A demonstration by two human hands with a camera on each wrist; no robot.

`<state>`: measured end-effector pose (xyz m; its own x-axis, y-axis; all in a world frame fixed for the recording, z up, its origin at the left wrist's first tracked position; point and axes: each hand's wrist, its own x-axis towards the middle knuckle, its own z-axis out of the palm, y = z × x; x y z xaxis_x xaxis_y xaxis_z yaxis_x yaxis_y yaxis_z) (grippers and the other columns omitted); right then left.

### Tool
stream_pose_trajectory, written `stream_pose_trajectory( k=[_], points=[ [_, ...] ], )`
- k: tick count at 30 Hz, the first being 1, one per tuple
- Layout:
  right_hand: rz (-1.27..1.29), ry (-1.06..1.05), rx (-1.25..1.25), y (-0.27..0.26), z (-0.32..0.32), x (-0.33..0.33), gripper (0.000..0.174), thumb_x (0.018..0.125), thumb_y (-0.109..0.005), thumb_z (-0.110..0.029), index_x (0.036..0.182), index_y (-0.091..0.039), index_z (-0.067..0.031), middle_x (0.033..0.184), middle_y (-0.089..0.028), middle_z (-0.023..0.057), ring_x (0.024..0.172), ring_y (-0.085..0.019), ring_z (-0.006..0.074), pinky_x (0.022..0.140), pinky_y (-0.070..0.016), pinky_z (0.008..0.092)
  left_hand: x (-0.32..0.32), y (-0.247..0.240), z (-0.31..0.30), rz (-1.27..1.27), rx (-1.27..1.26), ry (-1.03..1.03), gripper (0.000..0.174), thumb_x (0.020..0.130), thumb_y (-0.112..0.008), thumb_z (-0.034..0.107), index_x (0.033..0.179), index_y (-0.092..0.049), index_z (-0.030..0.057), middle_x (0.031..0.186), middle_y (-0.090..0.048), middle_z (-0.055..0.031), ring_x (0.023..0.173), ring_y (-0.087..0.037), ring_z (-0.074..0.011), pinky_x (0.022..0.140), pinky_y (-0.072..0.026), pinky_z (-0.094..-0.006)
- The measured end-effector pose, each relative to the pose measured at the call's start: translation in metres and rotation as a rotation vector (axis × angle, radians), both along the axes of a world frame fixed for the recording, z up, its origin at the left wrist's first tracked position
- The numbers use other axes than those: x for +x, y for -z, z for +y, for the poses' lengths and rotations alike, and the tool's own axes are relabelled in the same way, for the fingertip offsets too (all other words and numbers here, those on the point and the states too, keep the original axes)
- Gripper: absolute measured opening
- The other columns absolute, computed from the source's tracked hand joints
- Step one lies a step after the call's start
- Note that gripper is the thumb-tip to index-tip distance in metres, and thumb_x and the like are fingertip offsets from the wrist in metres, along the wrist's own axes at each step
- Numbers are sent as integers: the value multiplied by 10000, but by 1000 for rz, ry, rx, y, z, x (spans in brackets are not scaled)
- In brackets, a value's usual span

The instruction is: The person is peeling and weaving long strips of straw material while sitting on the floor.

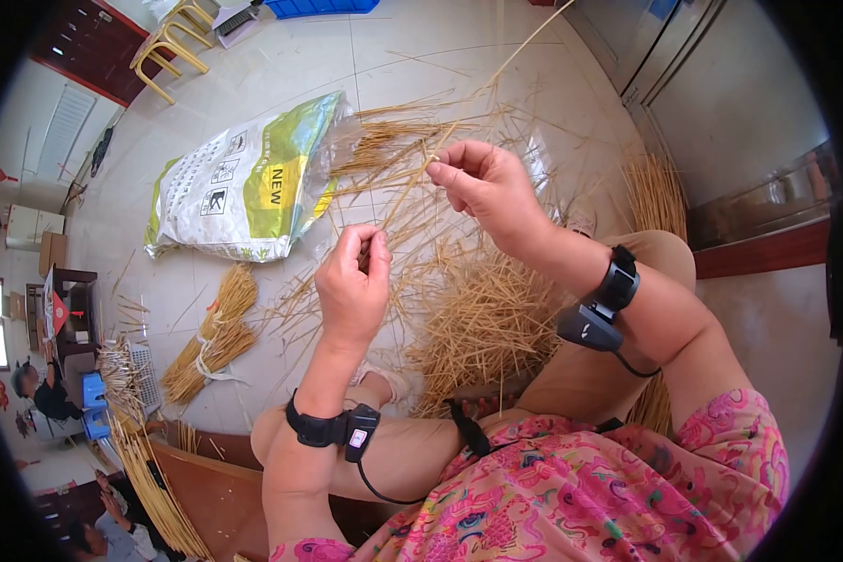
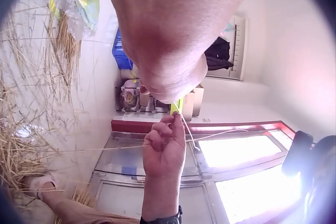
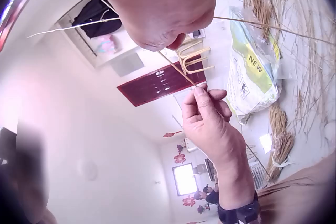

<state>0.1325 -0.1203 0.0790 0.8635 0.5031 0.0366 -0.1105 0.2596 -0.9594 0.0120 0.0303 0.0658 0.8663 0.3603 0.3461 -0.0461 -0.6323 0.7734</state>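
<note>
My left hand [image 1: 354, 286] pinches a straw stalk [image 3: 178, 70] between thumb and fingers, the other fingers curled in. Higher up and to the right, my right hand [image 1: 487, 187] pinches the far part of that stalk, so it spans the gap between both hands. Thin pale straws [image 2: 210, 136] stick out on either side of my right hand in the left wrist view. A large heap of loose straw [image 1: 487, 318] lies on the floor below the hands, near my feet.
A white and green plastic sack [image 1: 225, 192] lies to the left, with straw stalks [image 1: 393, 140] at its mouth. A tied straw bundle [image 1: 215, 332] rests below it. More straw [image 1: 656, 192] stands by the metal door [image 1: 749, 112]. People [image 1: 47, 389] sit far left.
</note>
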Motion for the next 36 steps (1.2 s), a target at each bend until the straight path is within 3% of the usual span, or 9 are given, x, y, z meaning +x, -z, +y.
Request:
stream_pose_trajectory(
  k=[11,14,23,28,32,36],
  points=[
    [250,-30,166,-7,-3,-2,101,818,-643,-117,853,-598,-34,706,-574,-5,545,-474,47,464,-351,177,1,-6,-3,-159,255,-38,63,791,-647,40,834,-601,41,700,-602,-79,527,-558,-181,489,-442,-284],
    [263,-49,169,-10,-3,-3,97,814,-639,-124,840,-592,-43,712,-580,3,542,-471,47,450,-333,175,0,-7,-4,-146,241,-56,48,809,-643,36,840,-615,12,716,-610,-62,569,-553,-118,529,-445,-239],
    [278,-72,187,-8,-4,-2,59,822,-583,-98,818,-579,-39,719,-575,21,561,-478,52,448,-327,167,0,-5,-4,-159,266,-46,47,811,-642,34,828,-605,10,705,-610,-61,568,-555,-117,526,-448,-237],
    [449,-206,276,-5,-6,-1,85,846,-548,-108,798,-546,-38,677,-536,10,558,-477,54,439,-317,169,1,2,-2,-113,115,60,39,852,-591,39,870,-581,6,714,-628,-55,562,-546,-91,523,-442,-221],
    [479,-243,200,2,0,-11,101,854,-541,-123,794,-533,-42,670,-529,10,551,-477,55,435,-313,174,1,5,-7,-33,-77,107,42,872,-569,47,891,-574,10,740,-644,-51,575,-551,-74,528,-435,-205],
    [380,-258,51,9,3,-19,119,863,-540,-152,800,-540,-51,648,-523,8,554,-510,77,435,-336,186,1,1,-11,10,-89,97,47,852,-590,53,873,-571,16,764,-653,-73,670,-648,-163,579,-486,-245]
  ],
)
